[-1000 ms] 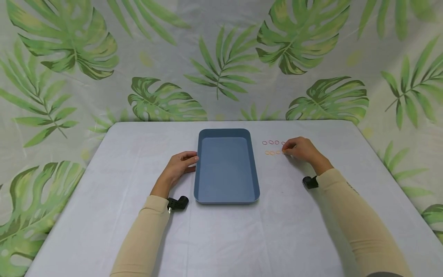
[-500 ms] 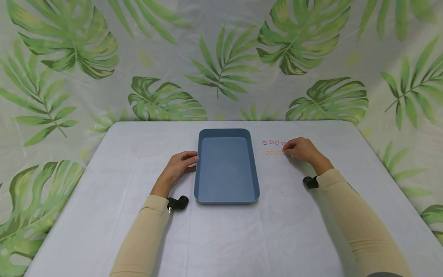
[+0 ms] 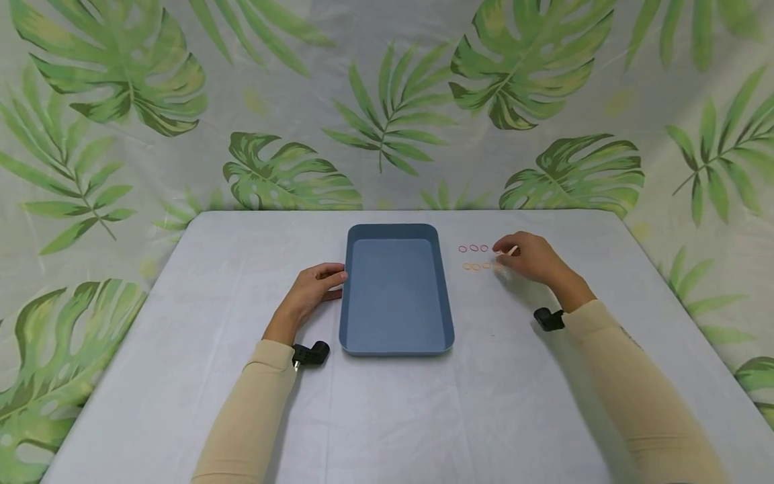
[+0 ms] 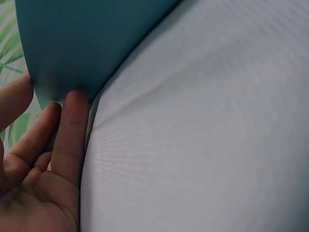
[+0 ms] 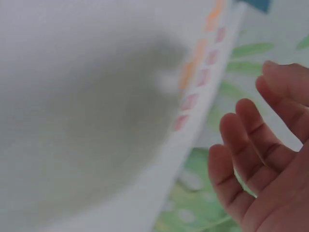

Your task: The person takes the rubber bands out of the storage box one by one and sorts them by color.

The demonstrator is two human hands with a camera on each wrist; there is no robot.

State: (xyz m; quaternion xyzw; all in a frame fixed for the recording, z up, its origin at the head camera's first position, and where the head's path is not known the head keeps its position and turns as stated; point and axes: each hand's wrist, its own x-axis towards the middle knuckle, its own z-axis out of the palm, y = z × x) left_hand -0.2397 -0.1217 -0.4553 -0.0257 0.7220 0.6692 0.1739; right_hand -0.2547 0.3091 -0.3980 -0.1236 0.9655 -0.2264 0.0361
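Observation:
A blue-grey rectangular tray [image 3: 396, 296] lies on the white-covered table. At its left side is my left hand [image 3: 310, 289], thumb at the rim and fingertips against the outer wall; the left wrist view shows these fingers [image 4: 72, 121] fairly straight on the tray wall [image 4: 72, 48]. To the right of the tray lie two short rows of thin little rings like rubber bands, red rings [image 3: 474, 248] behind and orange rings [image 3: 476, 267] in front. My right hand [image 3: 529, 259] hovers at the right end of both rows, thumb and fingers apart, holding nothing. It partly covers the last red ring.
A leaf-patterned cloth [image 3: 387, 114] hangs behind the table's back edge and down both sides. Black wrist cameras [image 3: 311, 354] stick out inward from both wrists. White cloth [image 3: 393, 417] covers the tabletop in front of the tray.
My right hand has lifted off the right end of the orange row and its pinched fingers have parted, uncovering the last orange ring. The left hand and tray stay put.

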